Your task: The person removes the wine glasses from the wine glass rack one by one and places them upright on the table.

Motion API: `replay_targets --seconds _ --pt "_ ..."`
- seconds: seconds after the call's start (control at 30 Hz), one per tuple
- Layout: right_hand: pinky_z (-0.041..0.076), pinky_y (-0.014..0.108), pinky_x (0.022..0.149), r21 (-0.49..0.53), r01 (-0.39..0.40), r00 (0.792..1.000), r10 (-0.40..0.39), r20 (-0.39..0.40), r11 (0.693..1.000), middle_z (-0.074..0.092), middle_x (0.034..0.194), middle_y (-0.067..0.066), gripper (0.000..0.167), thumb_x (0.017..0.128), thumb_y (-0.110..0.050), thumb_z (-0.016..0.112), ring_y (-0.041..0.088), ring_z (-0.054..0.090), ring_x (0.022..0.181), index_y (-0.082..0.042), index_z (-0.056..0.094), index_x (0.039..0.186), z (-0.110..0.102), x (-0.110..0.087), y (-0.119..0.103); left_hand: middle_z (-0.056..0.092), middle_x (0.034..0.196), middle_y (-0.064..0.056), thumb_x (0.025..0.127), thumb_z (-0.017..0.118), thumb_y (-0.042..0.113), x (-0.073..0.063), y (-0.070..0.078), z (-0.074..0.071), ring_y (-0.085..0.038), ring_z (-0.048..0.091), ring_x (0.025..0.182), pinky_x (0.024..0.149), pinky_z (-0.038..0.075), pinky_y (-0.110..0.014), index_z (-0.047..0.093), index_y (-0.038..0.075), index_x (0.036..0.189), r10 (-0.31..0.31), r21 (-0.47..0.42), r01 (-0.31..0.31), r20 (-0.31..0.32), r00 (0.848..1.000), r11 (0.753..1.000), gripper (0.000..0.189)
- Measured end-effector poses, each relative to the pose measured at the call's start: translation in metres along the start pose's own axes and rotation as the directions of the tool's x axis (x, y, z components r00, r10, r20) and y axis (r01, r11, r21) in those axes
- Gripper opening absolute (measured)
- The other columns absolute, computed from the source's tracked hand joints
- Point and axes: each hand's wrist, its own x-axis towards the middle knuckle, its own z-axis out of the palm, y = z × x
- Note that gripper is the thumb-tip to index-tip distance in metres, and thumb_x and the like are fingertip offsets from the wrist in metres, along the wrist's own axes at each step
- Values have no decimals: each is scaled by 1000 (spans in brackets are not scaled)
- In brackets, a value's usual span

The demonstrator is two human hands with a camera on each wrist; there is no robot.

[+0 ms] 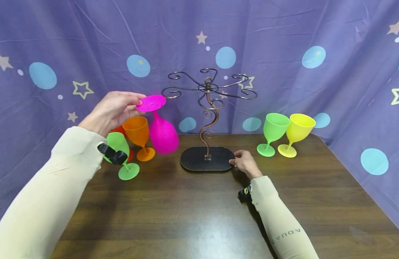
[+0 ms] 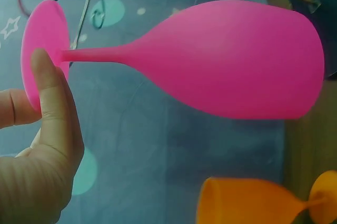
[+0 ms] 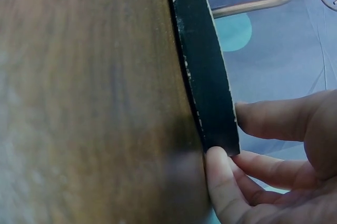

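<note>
My left hand (image 1: 110,109) pinches the round foot of a magenta plastic wine goblet (image 1: 163,136) between thumb and fingers. The goblet hangs upside down, bowl lowest, above the table. In the head view its foot appears beside the left hook of a wire stemware rack (image 1: 215,113); whether they touch, I cannot tell. That rack has curled arms on a twisted copper-coloured stem and a black oval base (image 1: 194,160). At the base's right end, my right hand (image 1: 246,163) grips the rim, with fingers on its top and side in the right wrist view.
Behind my left forearm stand an orange goblet (image 1: 136,131), a green goblet (image 1: 128,172) and a partly hidden red one (image 1: 121,130). A light green goblet (image 1: 274,127) and a yellow goblet (image 1: 299,129) stand upright at right. A patterned purple curtain (image 1: 277,32) backs the wooden table (image 1: 173,208).
</note>
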Motion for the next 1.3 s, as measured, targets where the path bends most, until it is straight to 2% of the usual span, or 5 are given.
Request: replay_targets --seconds 0.37,0.57,0.77,1.03,1.3 --pt "46 33 77 -66 145 978 -153 -144 987 66 98 11 27 89 -26 65 23 59 90 -3 67 103 2 -15 -19 67 90 -7 91 52 -8 -9 -61 16 -16 65 77 68 56 -24 63 0 102 -7 -68 11 59 998 998 18" --pt "54 38 80 191 233 972 -234 -17 953 66 98 22 39 97 -30 54 30 64 88 7 64 103 11 -38 -41 65 95 -6 94 48 -6 -13 -89 31 -16 65 79 74 56 -26 45 -6 128 -12 -174 23 66 998 985 34" --pt "49 45 92 521 74 956 -209 205 850 65 100 19 47 100 -30 50 25 66 91 14 53 116 17 -60 -49 59 103 -11 94 45 -9 -18 -116 45 -18 65 81 77 56 -29 49 -3 123 13 -349 9 62 998 937 29" --pt "53 40 86 764 -99 941 -189 280 638 64 89 6 5 92 -1 59 20 68 82 -4 57 96 11 -74 -43 63 101 -11 94 44 -11 -24 -150 49 -18 66 81 75 56 -30 52 -2 117 57 -391 -17 90 994 920 26" --pt "53 30 78 804 -50 965 -178 191 593 64 86 2 12 91 5 56 14 64 79 -4 58 99 -2 -85 -46 67 92 -10 91 51 -11 -28 -180 45 -17 67 76 70 57 -29 62 3 104 41 -365 -12 70 997 931 22"
